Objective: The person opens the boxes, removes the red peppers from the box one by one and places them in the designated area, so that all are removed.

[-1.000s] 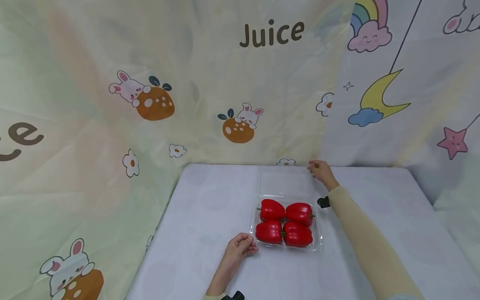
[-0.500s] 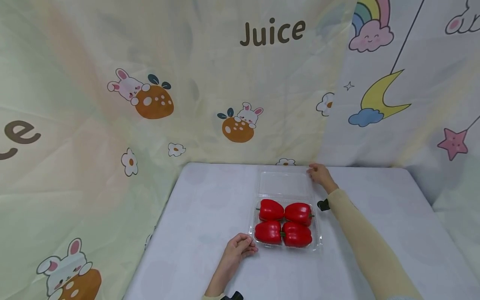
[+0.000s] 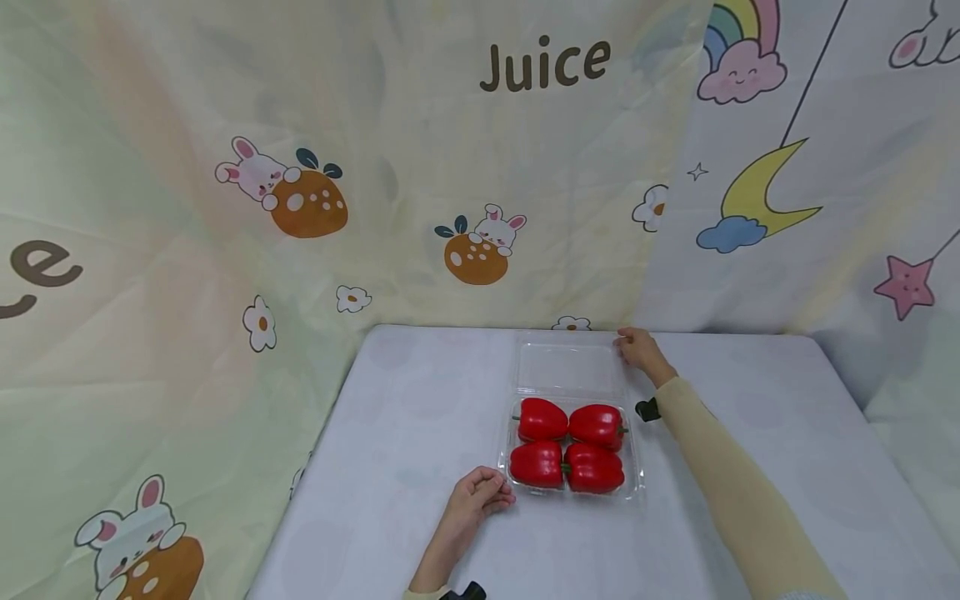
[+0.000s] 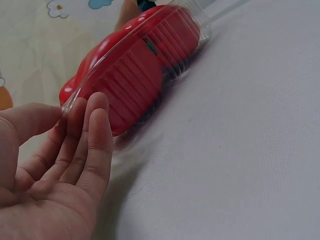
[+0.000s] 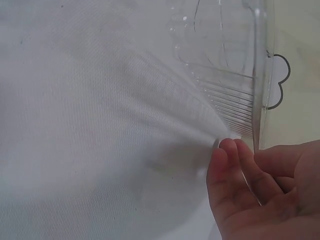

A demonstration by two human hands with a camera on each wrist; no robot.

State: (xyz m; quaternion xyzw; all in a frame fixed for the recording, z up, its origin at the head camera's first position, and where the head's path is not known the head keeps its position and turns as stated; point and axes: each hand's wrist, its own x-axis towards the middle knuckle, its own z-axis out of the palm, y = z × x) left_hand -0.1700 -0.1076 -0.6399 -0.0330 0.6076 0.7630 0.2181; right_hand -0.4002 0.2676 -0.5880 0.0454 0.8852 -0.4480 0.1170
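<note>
A clear plastic clamshell box [image 3: 637, 471] lies on the table with several red bell peppers [image 3: 542, 419] in its base, packed in two rows. Its lid [image 3: 570, 368] is folded back, away from the person. At the near left corner, my left hand [image 3: 474, 498] pinches the rim between thumb and fingers. The left wrist view shows that rim edge [image 4: 70, 100] at the thumb tip, with peppers [image 4: 130, 82] behind the ribbed wall. My right hand [image 3: 641, 352] pinches the far right corner of the lid, whose ribbed side [image 5: 227, 100] shows in the right wrist view.
The box rests on a white-covered table [image 3: 405, 417]. Behind the table's far edge hangs a printed fabric backdrop [image 3: 390, 233], which also runs down the left side. A black wrist strap [image 3: 647, 408] is on the right arm.
My right hand has come down very slightly at the lid's corner since the first frame. The left hand, box and peppers stay where they were.
</note>
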